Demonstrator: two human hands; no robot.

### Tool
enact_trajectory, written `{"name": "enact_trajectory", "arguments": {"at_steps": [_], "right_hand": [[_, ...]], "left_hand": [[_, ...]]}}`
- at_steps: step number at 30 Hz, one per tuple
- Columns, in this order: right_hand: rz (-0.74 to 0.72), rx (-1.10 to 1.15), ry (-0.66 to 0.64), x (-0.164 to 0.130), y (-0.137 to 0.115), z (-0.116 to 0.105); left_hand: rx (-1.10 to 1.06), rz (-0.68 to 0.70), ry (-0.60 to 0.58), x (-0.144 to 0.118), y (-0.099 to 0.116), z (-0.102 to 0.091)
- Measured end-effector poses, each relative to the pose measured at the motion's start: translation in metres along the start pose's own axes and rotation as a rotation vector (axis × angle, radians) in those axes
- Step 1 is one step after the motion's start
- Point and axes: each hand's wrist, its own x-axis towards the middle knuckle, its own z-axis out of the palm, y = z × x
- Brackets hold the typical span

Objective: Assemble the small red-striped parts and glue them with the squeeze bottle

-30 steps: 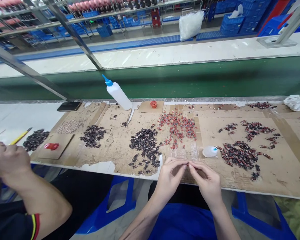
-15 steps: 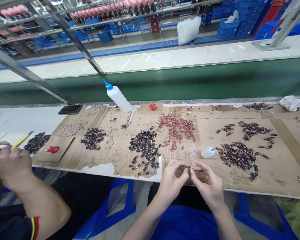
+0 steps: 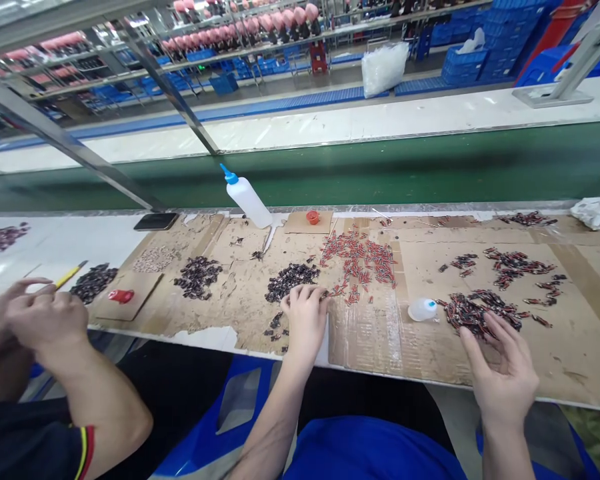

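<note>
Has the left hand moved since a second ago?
Yes. The left hand went left from beside the right hand onto the dark pile.

Workbench [image 3: 55,240], cardboard sheets [image 3: 430,347], phone [image 3: 156,221]

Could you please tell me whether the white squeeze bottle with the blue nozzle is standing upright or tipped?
Tipped: the squeeze bottle leans, its blue nozzle pointing up-left.

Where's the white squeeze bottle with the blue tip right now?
The squeeze bottle leans at the far edge of the cardboard mat, left of the small red cap and beyond the dark parts pile under the left hand.
</note>
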Motion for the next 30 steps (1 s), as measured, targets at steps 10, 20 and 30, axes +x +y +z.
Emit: {"name": "enact_trajectory", "arguments": {"at_steps": [10, 20, 30], "right_hand": [[-0.176, -0.089, -0.285, 0.008, -0.004, 0.042], [0.323, 0.443, -0.367, -0.002, -0.024, 0.031], [0.334, 0.395, -0.234, -0.010, -0.031, 0.043]], "left_hand": [[-0.096, 0.037, -0.001, 0.009, -0.013, 0.012], [-0.255, 0.195, -0.218, -0.042, 0.018, 0.031], [-0.323, 0.129, -0.266, -0.044, 0.021, 0.028]]}}
